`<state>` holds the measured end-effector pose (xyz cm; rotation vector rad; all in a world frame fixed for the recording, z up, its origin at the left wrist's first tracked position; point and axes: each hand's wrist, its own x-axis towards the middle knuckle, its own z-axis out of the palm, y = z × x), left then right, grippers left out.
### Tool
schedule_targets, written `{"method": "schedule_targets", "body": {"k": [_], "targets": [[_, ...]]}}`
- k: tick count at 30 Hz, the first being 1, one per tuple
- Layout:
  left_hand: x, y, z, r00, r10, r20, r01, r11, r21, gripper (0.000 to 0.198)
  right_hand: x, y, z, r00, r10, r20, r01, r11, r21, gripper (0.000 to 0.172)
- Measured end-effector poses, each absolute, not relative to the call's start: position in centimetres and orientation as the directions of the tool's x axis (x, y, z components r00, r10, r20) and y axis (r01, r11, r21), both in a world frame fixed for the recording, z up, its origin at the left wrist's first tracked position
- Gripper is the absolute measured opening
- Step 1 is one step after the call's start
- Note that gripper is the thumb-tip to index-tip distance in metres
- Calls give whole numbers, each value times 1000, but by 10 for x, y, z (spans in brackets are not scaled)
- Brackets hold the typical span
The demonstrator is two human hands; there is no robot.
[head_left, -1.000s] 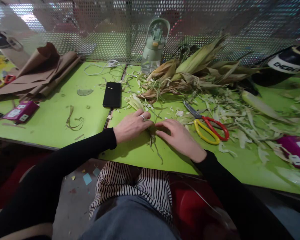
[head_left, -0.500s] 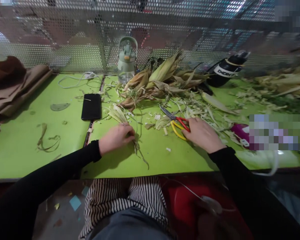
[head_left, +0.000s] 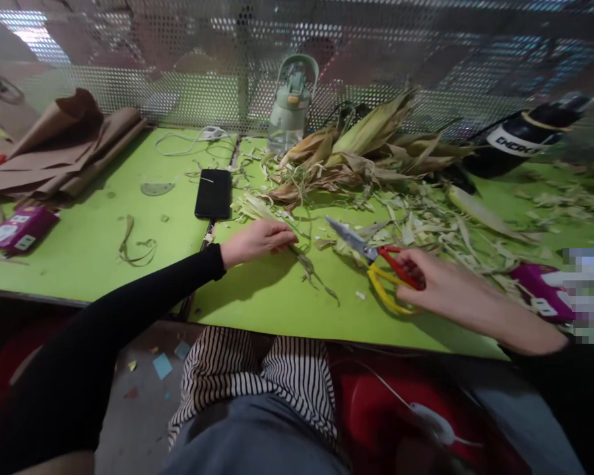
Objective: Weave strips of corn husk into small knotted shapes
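My left hand (head_left: 260,243) is closed over a thin bundle of corn husk strips. Its pale frayed end (head_left: 252,206) fans out behind the hand, and its dry, twisted tail (head_left: 307,267) pokes out past the fingertips onto the green tabletop. Scissors (head_left: 376,256) with one red and one yellow handle are in my right hand (head_left: 433,280), whose fingers grip the red loop. The grey blades point away and to the left, a short way right of the bundle. Loose husk scraps (head_left: 349,247) lie beneath and around the blades.
Whole corn husks (head_left: 366,142) are heaped at the back, before a perforated screen (head_left: 188,79). Also on the table are a phone (head_left: 213,194), a green bottle (head_left: 290,112), a black bottle (head_left: 512,142), brown paper (head_left: 74,148) and a purple box (head_left: 22,227).
The view has swung left, so most table items sit farther right and a purple box appears at left. My left hand looks flatter over the strips. The scissors remain in my right hand.
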<state>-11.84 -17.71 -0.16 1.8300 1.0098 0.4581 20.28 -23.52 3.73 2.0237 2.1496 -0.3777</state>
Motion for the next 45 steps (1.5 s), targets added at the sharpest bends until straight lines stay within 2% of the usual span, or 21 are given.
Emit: {"method": "schedule_targets", "body": {"k": [3,7,16,21,30,35,41,45], "targets": [[-116,-175,-1,594,803,-55,465,-287,838,32,187,-251,35,-147,936,-320,980,95,-173,38],[-113,-175,-3,584,811,-32,457,-296,839,33,177,-255,29,-183,954,-236,980,160,-115,57],[-111,-174,-7,577,816,-7,426,-294,856,32,169,-249,28,-233,957,-174,968,211,-136,65],[-111,-173,-7,572,820,-10,435,-292,852,31,165,-248,26,-259,955,-142,960,239,-146,62],[-111,-174,-7,569,822,-32,404,-246,881,31,172,-248,25,-246,964,-102,968,239,-71,59],[-110,-173,-7,559,828,-46,414,-231,881,31,166,-247,26,-249,961,-122,965,236,-112,58],[-110,-173,-7,549,833,-68,419,-204,885,30,172,-248,26,-232,960,-158,973,227,-46,58],[-111,-173,-8,556,827,-86,389,-168,906,30,186,-248,25,-189,942,-278,981,168,-100,56]]}}
